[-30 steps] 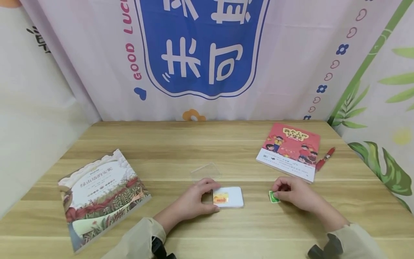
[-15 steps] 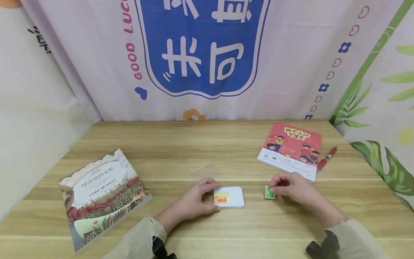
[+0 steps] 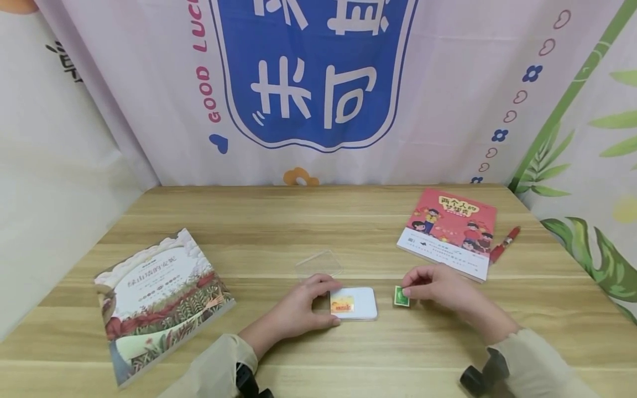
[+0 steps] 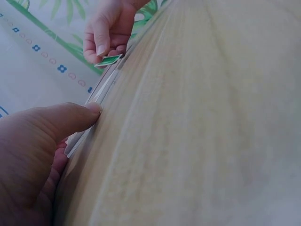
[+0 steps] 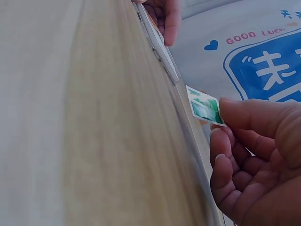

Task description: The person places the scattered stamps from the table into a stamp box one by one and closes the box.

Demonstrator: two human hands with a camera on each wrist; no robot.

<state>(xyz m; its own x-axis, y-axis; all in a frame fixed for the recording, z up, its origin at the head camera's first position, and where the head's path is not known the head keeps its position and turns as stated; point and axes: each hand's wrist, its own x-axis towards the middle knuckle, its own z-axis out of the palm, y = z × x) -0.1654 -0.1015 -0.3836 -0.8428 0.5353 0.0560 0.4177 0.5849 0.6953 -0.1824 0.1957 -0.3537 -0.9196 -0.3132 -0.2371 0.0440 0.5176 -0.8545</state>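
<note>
My right hand [image 3: 435, 288] pinches a small green stamp [image 3: 401, 296] with a pale border by its edge. In the right wrist view the stamp [image 5: 204, 106] stands out from between thumb and fingertips, tilted and above the table. Left of it, a small white rounded booklet [image 3: 365, 303] lies on the table, with an orange-and-yellow stamp [image 3: 343, 304] on its left half. My left hand [image 3: 298, 309] holds the booklet's left end, thumb at the near edge and fingers at the far edge; the left wrist view shows the thumb [image 4: 75, 117] against its side.
A clear plastic sheet or case [image 3: 320, 264] lies just behind my left hand. A large illustrated book [image 3: 164, 298] is at the left. At the back right lie a red-and-white book [image 3: 450, 229] and a red pen [image 3: 505, 244]. A printed curtain [image 3: 448, 94] hangs behind the wooden table [image 3: 239, 215].
My right hand has lifted the green stamp and carried it left, closer to the booklet. The left hand stays on the booklet's left end.
</note>
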